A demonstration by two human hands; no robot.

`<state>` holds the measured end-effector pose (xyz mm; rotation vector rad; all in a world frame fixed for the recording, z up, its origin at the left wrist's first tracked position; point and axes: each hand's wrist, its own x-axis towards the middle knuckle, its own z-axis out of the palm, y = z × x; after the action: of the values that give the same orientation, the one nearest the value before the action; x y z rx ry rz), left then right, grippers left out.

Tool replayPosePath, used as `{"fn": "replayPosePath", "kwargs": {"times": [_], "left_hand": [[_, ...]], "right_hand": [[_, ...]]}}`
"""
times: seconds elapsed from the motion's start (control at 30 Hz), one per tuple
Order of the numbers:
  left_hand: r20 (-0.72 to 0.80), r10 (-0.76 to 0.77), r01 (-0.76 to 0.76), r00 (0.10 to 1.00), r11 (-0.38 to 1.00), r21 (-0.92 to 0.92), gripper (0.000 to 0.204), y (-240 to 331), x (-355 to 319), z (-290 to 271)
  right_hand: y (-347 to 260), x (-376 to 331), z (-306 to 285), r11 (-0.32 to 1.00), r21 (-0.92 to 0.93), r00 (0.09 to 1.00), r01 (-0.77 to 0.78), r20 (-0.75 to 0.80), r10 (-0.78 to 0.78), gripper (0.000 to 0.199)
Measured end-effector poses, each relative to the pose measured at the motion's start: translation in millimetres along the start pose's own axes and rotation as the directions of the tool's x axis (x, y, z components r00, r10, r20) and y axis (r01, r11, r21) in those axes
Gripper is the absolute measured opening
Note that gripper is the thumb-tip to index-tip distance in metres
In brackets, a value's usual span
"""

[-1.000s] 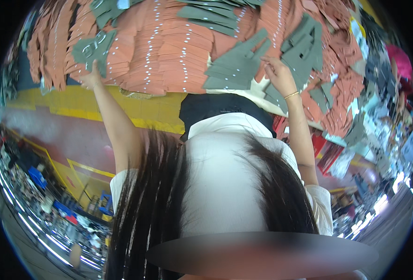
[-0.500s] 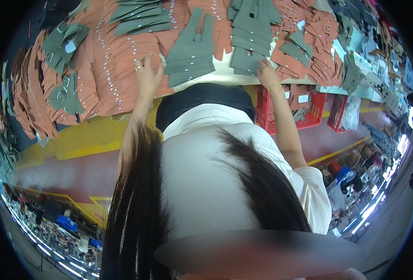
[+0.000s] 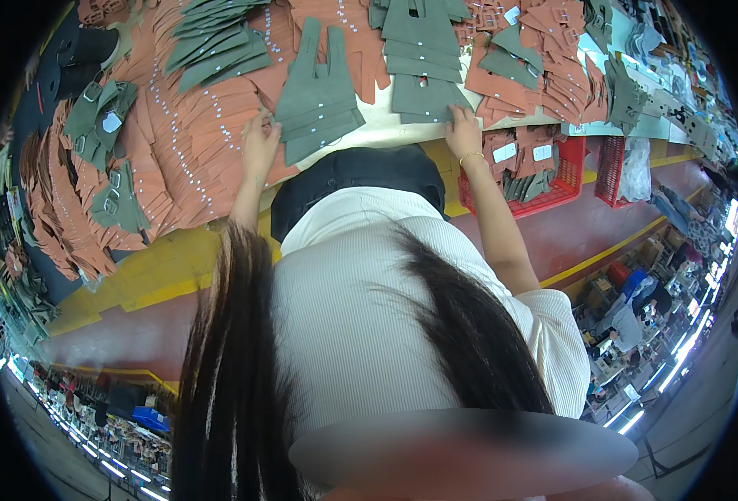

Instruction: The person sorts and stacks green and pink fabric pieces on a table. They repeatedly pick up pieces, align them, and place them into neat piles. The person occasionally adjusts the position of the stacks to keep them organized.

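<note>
Two overlapping rows of flat green cut pieces lie on the table before me. The left row of green pieces [image 3: 319,108] has a top piece with two long straps pointing away. My left hand [image 3: 260,144] is at that row's lower left edge, its fingers curled and its thumb close to the green; what they hold, if anything, is hidden. My right hand [image 3: 464,134] touches the near right corner of the right row of green pieces [image 3: 423,98], fingertips closed on the edge of the nearest piece.
Layered orange pieces [image 3: 194,154] cover the table's left side. Green buckled pieces [image 3: 118,204] lie on them. More orange pieces [image 3: 544,92] are at the right. Below the table edge stands a red crate [image 3: 568,179] with orange and green pieces. A second red crate [image 3: 610,171] holds clear plastic.
The view has shifted, so the table's things sit a little further left. My left hand's fingers, spread before, are now curled. My right hand remains at the right row's near corner.
</note>
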<state>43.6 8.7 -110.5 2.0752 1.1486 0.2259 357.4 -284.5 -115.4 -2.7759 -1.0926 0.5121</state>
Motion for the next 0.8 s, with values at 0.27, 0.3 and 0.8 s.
{"fn": "replayPosePath", "kwargs": {"times": [0.27,0.3,0.8], "left_hand": [[0.054,-0.139,0.145,0.989,0.978,-0.147,0.036,3.8,4.7,8.0],[0.044,-0.138,0.143,0.989,0.976,-0.164,0.035,3.2,4.1,7.7],[-0.024,-0.292,0.275,0.956,0.923,-0.269,0.021,6.9,-20.5,6.8]], "right_hand": [[-25.6,23.5,3.4,0.981,0.006,0.958,-0.191,-0.215,0.188,0.049],[-29.1,23.2,5.1,0.977,-0.016,0.957,-0.215,-0.205,0.207,0.049],[-18.5,39.1,-1.0,0.954,0.137,0.943,-0.266,-0.168,0.287,0.047]]}}
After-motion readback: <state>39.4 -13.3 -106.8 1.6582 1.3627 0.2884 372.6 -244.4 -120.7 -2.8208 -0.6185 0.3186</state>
